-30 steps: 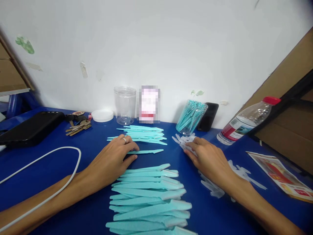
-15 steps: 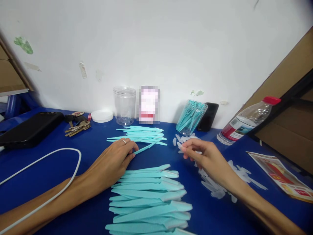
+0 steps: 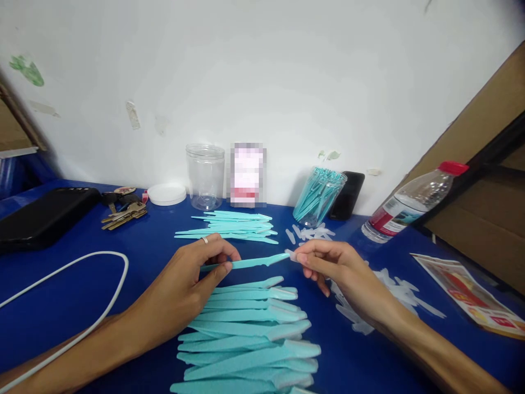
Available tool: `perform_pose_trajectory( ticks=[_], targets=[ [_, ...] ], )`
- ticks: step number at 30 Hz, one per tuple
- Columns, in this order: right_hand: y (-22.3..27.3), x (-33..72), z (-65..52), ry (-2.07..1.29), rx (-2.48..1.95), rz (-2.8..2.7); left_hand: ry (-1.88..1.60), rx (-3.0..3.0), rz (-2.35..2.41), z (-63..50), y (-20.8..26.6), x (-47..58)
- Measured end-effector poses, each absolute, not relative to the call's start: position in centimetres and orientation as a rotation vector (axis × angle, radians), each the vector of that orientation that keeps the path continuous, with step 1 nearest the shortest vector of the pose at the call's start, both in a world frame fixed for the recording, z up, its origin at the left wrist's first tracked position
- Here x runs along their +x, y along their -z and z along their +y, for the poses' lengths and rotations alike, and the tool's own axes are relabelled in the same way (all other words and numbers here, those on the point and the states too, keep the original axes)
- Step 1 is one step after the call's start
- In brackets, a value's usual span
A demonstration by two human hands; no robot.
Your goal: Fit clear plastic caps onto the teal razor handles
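Blue tabletop point(image 3: 153, 235) beneath a slim turquoise stick point(image 3: 252, 264) and small translucent piece point(image 3: 291, 255).

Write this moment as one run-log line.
left hand: holds teal stick | right hand: holds clear cap at stick's tip | loose caps: on table

A row of flat turquoise plastic sticks point(image 3: 246, 329) lies foremost on the smooth blue tabletop point(image 3: 151, 249), a turquoise stick pile point(image 3: 240, 225) behind it, translucent oblong plastic caps point(image 3: 400, 293) to the row's right, a clear cylindrical plastic jar point(image 3: 205, 178) behind the pile
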State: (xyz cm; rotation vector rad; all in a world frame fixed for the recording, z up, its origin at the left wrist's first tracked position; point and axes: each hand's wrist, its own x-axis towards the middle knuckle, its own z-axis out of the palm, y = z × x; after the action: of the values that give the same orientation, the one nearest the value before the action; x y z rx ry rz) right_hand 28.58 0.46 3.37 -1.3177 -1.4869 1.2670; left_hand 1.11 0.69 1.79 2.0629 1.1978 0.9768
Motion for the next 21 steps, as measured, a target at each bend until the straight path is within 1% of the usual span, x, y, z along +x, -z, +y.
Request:
perform_pose_trajectory(
  ticks=[12, 21],
  targets=[
    [-3.6, 28.4, 0.4, -1.222, -1.349, -1.541, -0.950, 2.018, 1.205, 0.6, -1.7, 1.1],
    [-3.6, 27.2, -1.6, -1.201, -1.314, -1.610, -0.878, 2.047, 1.089, -0.8, -2.1, 1.4]
  ],
)
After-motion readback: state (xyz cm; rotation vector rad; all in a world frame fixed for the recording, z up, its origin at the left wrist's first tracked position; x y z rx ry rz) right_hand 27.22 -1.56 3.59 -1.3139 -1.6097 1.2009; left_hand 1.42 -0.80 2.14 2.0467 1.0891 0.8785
